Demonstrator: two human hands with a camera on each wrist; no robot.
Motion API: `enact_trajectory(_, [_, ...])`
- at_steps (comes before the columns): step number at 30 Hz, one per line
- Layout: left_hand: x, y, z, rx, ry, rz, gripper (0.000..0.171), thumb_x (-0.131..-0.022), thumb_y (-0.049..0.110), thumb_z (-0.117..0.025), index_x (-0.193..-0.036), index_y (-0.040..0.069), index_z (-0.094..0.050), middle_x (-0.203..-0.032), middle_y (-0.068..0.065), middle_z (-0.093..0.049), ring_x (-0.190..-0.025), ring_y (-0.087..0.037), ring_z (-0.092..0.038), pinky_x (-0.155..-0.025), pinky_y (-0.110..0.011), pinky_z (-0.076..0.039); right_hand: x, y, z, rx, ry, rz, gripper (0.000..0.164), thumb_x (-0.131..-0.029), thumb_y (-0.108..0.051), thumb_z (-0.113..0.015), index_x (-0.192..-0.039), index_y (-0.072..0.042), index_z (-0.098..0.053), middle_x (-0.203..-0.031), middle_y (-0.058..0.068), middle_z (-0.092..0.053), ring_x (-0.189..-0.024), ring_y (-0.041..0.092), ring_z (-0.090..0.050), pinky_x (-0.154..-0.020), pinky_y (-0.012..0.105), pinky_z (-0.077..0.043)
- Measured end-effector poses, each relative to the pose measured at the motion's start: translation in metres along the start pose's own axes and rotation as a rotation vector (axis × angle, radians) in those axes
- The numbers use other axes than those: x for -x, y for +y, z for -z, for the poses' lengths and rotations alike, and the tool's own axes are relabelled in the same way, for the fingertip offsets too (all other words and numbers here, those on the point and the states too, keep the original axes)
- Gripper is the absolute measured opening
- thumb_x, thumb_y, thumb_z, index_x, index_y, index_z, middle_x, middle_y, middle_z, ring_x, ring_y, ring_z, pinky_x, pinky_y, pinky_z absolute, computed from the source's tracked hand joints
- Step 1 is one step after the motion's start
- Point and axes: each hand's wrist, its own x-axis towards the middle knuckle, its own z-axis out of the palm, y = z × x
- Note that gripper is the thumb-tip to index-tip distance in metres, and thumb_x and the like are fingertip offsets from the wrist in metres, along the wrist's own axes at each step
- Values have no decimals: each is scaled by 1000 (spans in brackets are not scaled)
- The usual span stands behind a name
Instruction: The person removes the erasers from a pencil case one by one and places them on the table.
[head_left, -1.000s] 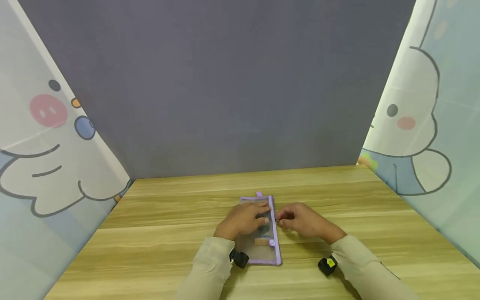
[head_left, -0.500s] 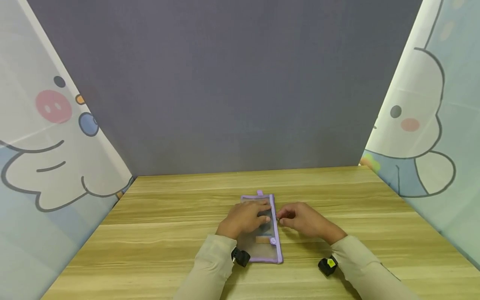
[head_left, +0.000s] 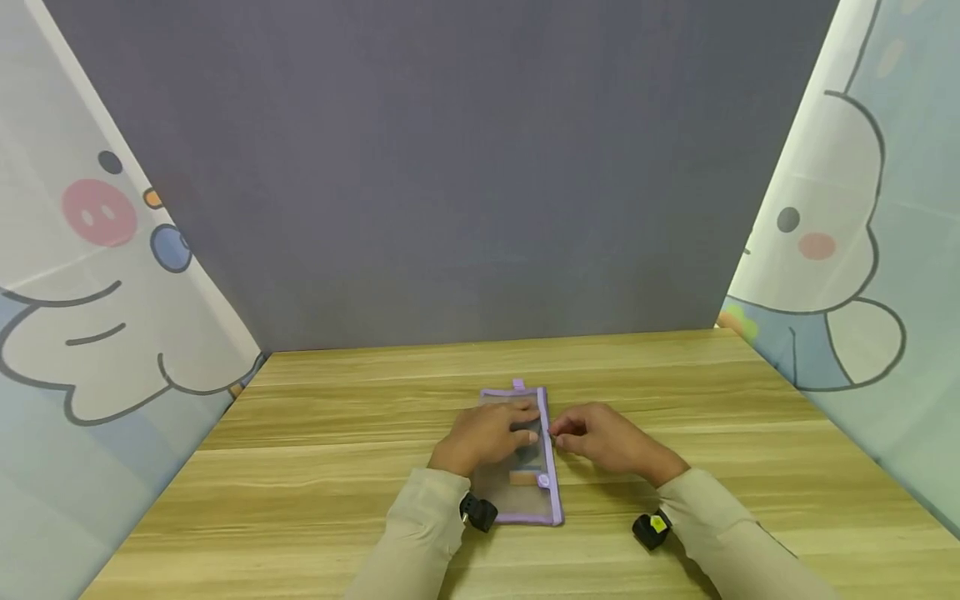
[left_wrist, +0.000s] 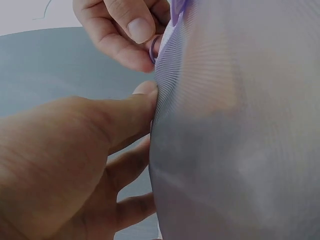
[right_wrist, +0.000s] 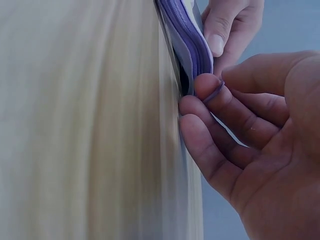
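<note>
A translucent mesh zipper pouch point(head_left: 517, 500) with purple edging lies on the table, its zipper point(head_left: 550, 458) running down the right side. Grey and tan shapes show dimly through the mesh. My left hand point(head_left: 486, 435) rests on the pouch's upper part, fingers extended; in the left wrist view its thumb point(left_wrist: 135, 107) presses the mesh near the edge. Beside the zipper, my right hand point(head_left: 603, 437) pinches a thin purple loop-shaped zipper pull point(right_wrist: 215, 93) between thumb and index finger. In the right wrist view the purple zipper point(right_wrist: 187, 35) curves up to those fingertips; the slider itself is hidden.
A wood-grain table point(head_left: 337, 467) surrounds the pouch, with a grey panel point(head_left: 450, 183) behind it. Cartoon-printed curtains point(head_left: 112, 333) hang at both sides. A round purple badge point(head_left: 543, 481) and a small tab point(head_left: 518, 384) sit on the pouch.
</note>
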Motion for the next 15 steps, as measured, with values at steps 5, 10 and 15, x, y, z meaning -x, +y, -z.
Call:
enact_trajectory(5, [1,2,3,-3,-12,22,49,-100,51,-55,-147,38,-51,-157,18,-36,-143,-25,-37,-109,-58,-35,0,-2,1,-3,-6,8,15,-95,-9,-66,-108,-4,-74,-95,1,-73,-84,8,-64,-75,26,-54])
enact_trajectory(10, [1,4,4,0,-25,35,49,-100,51,-55,-147,38,-51,-157,18,-36,-143,-26,-37,-109,-58,-34,0,-3,0,-43,-18,7,14,-93,-5,-66,-105,-3,-75,-92,2,-73,-82,10,-65,-73,26,-54])
enact_trajectory(15, [2,3,2,12,-28,41,51,-99,51,-55,-148,37,-50,-157,18,-36,-143,-26,-38,-108,-58,-35,2,-3,-2,-80,-51,-6,13,-94,-7,-67,-103,-3,-75,-91,1,-73,-82,10,-66,-73,26,-54])
